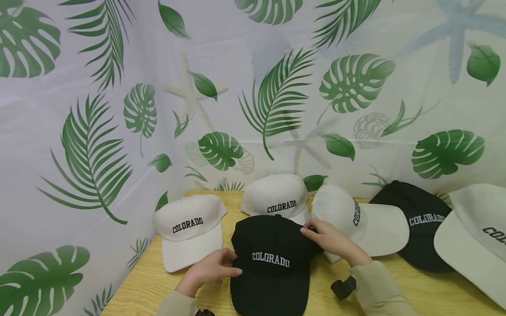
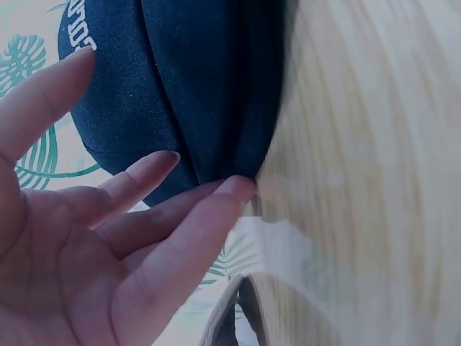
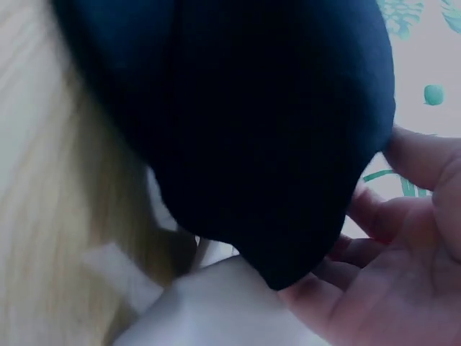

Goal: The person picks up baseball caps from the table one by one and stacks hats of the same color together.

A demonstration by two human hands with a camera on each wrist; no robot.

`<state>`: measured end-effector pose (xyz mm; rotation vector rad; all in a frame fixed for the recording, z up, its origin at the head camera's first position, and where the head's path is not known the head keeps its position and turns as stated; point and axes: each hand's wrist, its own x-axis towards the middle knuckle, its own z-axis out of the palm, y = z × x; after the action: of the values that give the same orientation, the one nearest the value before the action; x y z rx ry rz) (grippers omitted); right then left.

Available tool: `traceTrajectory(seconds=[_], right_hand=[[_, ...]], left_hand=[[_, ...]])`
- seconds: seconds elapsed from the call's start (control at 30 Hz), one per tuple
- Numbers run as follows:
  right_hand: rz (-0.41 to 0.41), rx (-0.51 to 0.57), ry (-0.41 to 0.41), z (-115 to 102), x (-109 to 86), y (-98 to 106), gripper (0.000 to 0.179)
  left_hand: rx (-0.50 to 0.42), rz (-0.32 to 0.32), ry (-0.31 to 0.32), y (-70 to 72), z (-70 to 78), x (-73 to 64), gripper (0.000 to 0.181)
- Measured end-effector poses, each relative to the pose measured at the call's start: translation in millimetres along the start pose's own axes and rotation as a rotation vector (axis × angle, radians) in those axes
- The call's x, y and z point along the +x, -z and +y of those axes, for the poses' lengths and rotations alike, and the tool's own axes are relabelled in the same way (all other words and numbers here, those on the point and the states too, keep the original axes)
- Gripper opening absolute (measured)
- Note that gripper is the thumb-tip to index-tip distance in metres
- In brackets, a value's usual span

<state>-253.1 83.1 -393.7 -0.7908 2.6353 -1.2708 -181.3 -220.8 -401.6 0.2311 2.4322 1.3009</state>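
Note:
A black baseball cap (image 1: 272, 263) with white COLORADO lettering sits at the near middle of the table, its brim toward me. At its left side my left hand (image 1: 215, 267) has fairly straight fingers, with fingertips touching the cap's lower edge in the left wrist view and the thumb close over its front. My right hand (image 1: 332, 239) holds the cap's right rear edge; in the right wrist view the thumb lies along the crown and the other fingers are partly hidden behind the dark fabric (image 3: 274, 144). Directly behind stands a white COLORADO cap (image 1: 276, 193), its brim partly covered.
Another white cap (image 1: 191, 228) rests to the left. On the right are a sideways white cap (image 1: 336, 206), a second black cap (image 1: 423, 237) and a large white cap (image 1: 470, 237). A leaf-patterned cloth (image 1: 221, 114) hangs behind the wooden table (image 1: 138, 289).

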Motion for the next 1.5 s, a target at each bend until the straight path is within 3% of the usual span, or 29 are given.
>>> traceTrajectory(seconds=[0.13, 0.3, 0.6, 0.9, 1.07, 1.27, 1.5], right_hand=[[-0.001, 0.020, 0.018, 3.2, -1.3, -3.0, 0.012], [0.096, -0.089, 0.089, 2.5, -1.1, -7.4, 0.010], [0.231, -0.219, 0.092, -3.3, -0.4, -11.4, 0.013], [0.217, -0.267, 0.070, -2.5, 1.7, -12.2, 0.014], [0.229, -0.230, 0.085, -4.6, 4.0, -12.8, 0.012], [0.298, -0.184, 0.114, -7.6, 8.7, -17.7, 0.015], [0.363, -0.159, 0.079, -12.1, 22.1, -29.8, 0.015]], left_hand=[[-0.001, 0.005, 0.003, -1.2, -2.8, -1.3, 0.041], [-0.013, 0.007, -0.008, -1.4, -3.0, -2.2, 0.040], [-0.034, -0.036, -0.006, 0.7, -1.1, -0.7, 0.044], [-0.080, -0.089, -0.004, 1.7, -0.6, -0.1, 0.045], [-0.073, -0.054, 0.001, 2.5, 0.0, -1.3, 0.043], [-0.061, 0.012, -0.001, 3.6, -1.3, -2.4, 0.046], [-0.024, 0.079, -0.002, 7.4, -7.0, -2.5, 0.047]])
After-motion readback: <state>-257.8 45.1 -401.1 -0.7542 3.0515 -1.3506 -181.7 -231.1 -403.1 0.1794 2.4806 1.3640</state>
